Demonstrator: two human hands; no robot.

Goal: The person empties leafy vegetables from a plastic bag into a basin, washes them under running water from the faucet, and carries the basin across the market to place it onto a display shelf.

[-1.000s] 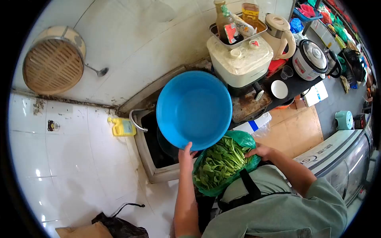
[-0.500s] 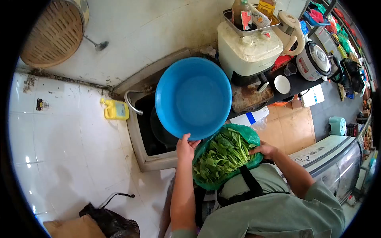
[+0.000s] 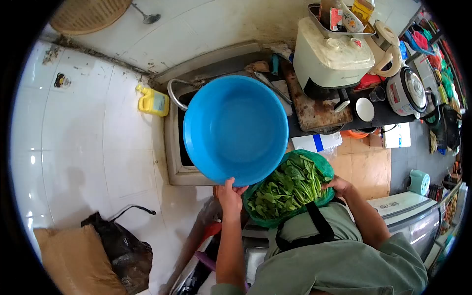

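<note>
My left hand (image 3: 230, 196) grips the near rim of a large blue plastic basin (image 3: 236, 128), fingers under it and thumb on the edge. The basin's inside shows bare, and it hangs over the sink (image 3: 179, 175), hiding most of it. Against my body, my right hand (image 3: 338, 186) is closed on the side of a green plastic bag (image 3: 324, 167). Leafy green vegetables (image 3: 285, 189) with long stems fill the bag's open mouth. Part of the right hand's fingers is hidden among the stems and the plastic.
A curved faucet (image 3: 173, 88) stands at the sink's left, near a yellow jug (image 3: 153, 102). On the counter to the right are an air fryer (image 3: 329, 54), a white cup (image 3: 365, 109), a kettle (image 3: 386, 44) and a rice cooker (image 3: 408, 88). A brown sack (image 3: 73, 260) lies lower left.
The view has shifted, so the surroundings sit differently. The basin has come slightly nearer to me and the left, uncovering a knife-like tool on the counter behind it. Both hands keep their holds.
</note>
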